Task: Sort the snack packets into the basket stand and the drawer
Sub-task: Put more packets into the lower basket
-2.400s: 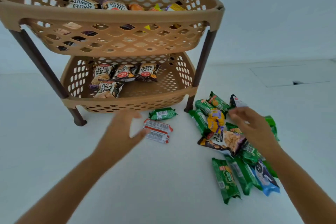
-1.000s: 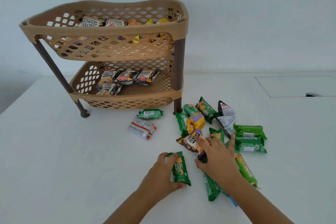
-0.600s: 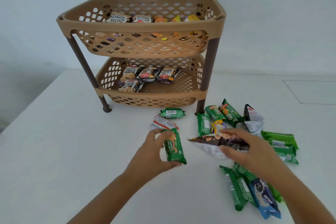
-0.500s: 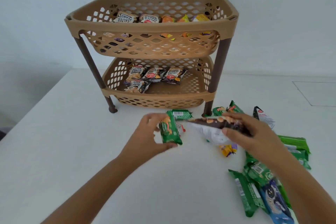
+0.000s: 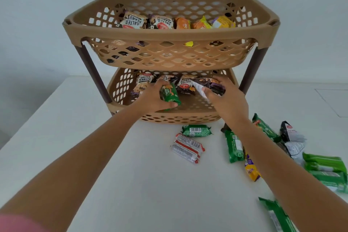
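Note:
A tan two-tier basket stand (image 5: 169,32) stands at the back of the white table. Both my hands reach into its lower basket (image 5: 188,115). My left hand (image 5: 150,98) grips a small green snack packet (image 5: 169,95). My right hand (image 5: 226,100) holds a dark salted peanuts packet (image 5: 211,85) just above the basket floor. Other peanut packets (image 5: 144,81) lie at the back of the lower tier. The upper tier holds peanut packets (image 5: 133,21) and orange and yellow packets (image 5: 203,23).
Loose packets lie on the table (image 5: 131,175) in front and to the right: a green one (image 5: 196,131), a red-and-white one (image 5: 188,148), several green sticks (image 5: 234,147), a purple-yellow one (image 5: 251,170), a black-white one (image 5: 291,133). A flush panel (image 5: 333,100) sits far right.
Both hands lifted their packets off the table and carried them forward into the lower basket. The camera moved closer to the stand.

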